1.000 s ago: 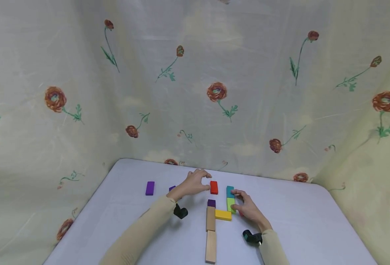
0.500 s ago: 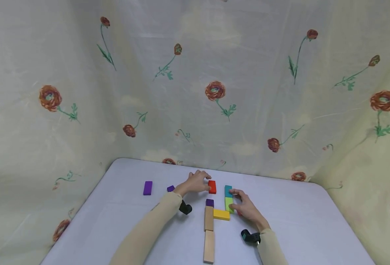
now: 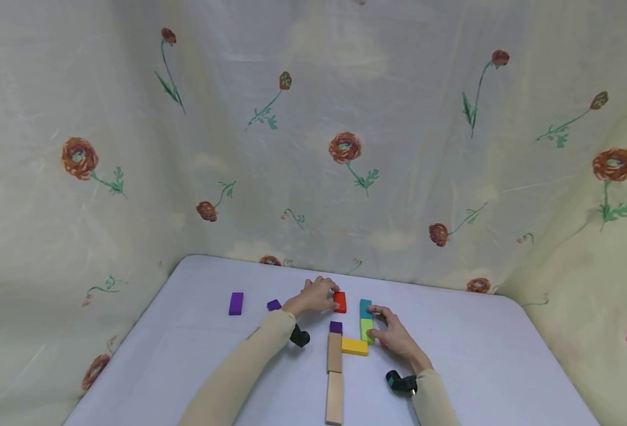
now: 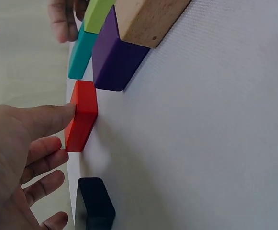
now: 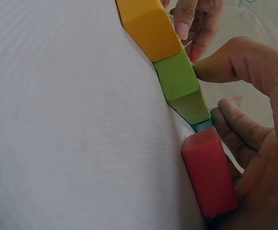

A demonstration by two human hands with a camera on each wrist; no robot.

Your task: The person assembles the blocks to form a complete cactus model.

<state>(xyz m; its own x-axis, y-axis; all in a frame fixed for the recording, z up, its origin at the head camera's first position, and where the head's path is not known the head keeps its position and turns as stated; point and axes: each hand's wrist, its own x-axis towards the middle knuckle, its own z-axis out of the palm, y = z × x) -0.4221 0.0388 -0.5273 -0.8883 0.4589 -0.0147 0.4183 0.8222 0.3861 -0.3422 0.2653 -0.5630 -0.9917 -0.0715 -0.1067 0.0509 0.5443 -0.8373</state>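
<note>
My left hand (image 3: 316, 296) pinches a red block (image 4: 85, 108) on the table, its thumb against one end and fingers by the other. In the head view that red block stands left of a teal block (image 3: 365, 308). My right hand (image 3: 396, 337) rests at the teal block and the green block (image 3: 366, 329), which lie end to end. Its thumb touches the green block (image 5: 179, 76); its fingers reach beside the teal one. A second red block (image 5: 210, 172), mostly hidden from the head view, sits below the right palm. A yellow block (image 3: 355, 347) adjoins the green one.
Two plain wooden blocks (image 3: 334, 399) form a line toward me, with a dark purple block (image 3: 336, 327) at their far end. Two more purple blocks lie left, one by the left wrist (image 3: 274, 305) and one farther out (image 3: 236, 303). A flowered curtain (image 3: 313, 177) borders the table.
My left hand has moved slightly right and its thumb and fingers have closed on the red block. The right hand stays at the teal and green blocks. The view has shifted slightly.
</note>
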